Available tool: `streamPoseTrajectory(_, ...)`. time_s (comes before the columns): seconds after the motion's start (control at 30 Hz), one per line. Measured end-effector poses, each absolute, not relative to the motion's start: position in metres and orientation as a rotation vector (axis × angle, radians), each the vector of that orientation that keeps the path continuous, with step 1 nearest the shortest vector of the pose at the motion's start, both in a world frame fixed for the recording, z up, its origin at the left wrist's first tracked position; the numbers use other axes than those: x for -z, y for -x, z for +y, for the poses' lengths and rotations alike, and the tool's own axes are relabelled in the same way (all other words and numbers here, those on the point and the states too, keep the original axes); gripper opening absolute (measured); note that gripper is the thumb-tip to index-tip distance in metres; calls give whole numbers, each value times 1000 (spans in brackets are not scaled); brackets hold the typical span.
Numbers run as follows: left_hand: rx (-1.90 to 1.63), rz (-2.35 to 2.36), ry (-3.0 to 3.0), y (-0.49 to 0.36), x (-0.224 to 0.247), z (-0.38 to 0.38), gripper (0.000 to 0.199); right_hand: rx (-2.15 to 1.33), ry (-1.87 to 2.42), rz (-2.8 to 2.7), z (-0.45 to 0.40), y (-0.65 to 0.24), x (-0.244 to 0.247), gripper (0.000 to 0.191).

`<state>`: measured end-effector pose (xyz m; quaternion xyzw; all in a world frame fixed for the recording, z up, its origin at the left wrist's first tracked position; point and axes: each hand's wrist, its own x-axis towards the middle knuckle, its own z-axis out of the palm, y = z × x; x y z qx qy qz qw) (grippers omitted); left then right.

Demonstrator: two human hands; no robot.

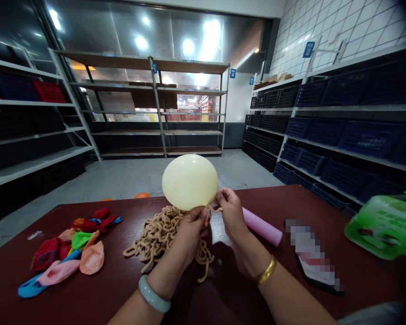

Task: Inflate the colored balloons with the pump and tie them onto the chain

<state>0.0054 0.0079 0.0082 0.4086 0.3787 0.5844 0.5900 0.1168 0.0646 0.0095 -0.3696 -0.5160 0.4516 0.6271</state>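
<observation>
The balloon (189, 180) is inflated but seemingly untied, left hand (193, 222) pinching its neck, right hand (231, 209) apparently pinching cord (217, 210), while other balloons (92, 258) lie flat.

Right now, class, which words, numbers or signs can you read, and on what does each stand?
"2": large blue sign on the right rack.
"4": smaller blue sign beside the back rack.
Too small or blurred: green pack, shelf labels, other blue signs, pixelated object.
</observation>
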Motion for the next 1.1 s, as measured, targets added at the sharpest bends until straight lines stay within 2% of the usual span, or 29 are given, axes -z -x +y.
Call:
streamPoseTrajectory(0.17, -1511, 1050, -957, 10, 0, 23, 34, -1283, 901, -1259, 60, -110, -6, 38)
streamPoseTrajectory(0.3, -1550, 1312, -1340, 15, 10, 28, 23, -1351, 1018, -1252, 52, -102, -1, 42)
streamPoseTrajectory(0.53, -1347, 1645, -1846, 17, 12, 25, 25, -1398, 1016, -996, 47, -88, 0, 35)
streamPoseTrajectory(0.73, -1321, 1758, -1730, 26, 2, 27, 26, -1462, 987, -943, 82, -75, 3, 29)
streamPoseTrajectory(0.93, -1367, 1772, -1620, 31, 1, 27, 25, -1470, 1147, -961, 144, -52, 15, 20)
streamPoseTrajectory(1.1, -1373, 1741, -1624, 31, 1, 25, 21, -1473, 1260, -1057, 188, -41, 10, 33)
